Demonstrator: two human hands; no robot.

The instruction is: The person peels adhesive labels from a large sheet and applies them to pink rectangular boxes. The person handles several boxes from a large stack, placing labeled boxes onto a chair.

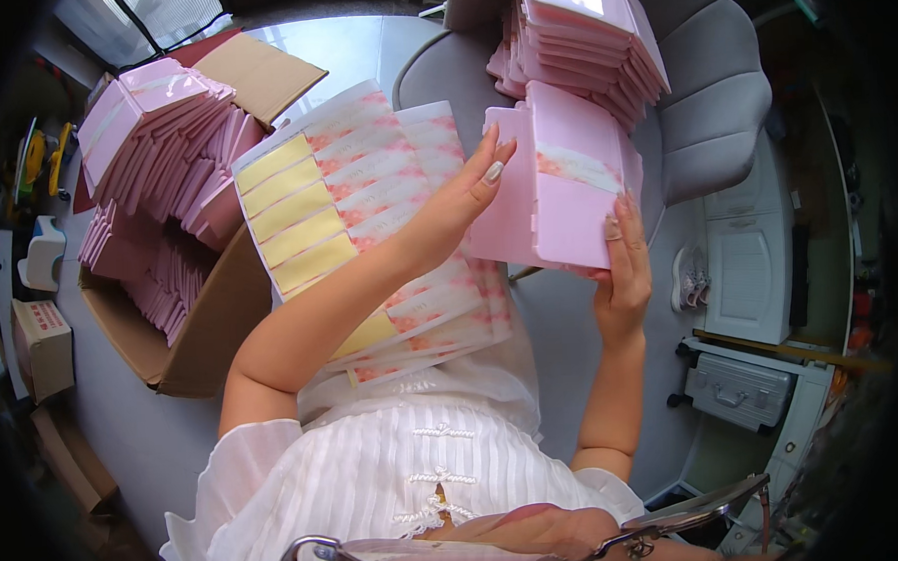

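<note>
A flat pink plastic case (575, 207) with a pink-and-white floral label band (579, 167) across its lid is in front of me, on top of another pink case. My right hand (624, 269) grips its lower right edge, fingers on the lid. My left hand (475, 186) reaches across with fingers stretched out, beside the case's left edge; whether it presses on the case I cannot tell. Under my left forearm, sheets of floral labels (365, 155) lie overlapping on my lap. The top sheet has a column of bare yellow backing strips (293, 212).
A tall stack of pink cases (584, 38) stands on a grey chair (704, 84) at the far right. To the left, a cardboard box (199, 349) is heaped with more pink cases (157, 123). A silver case (738, 391) and shoes (688, 277) are at the right.
</note>
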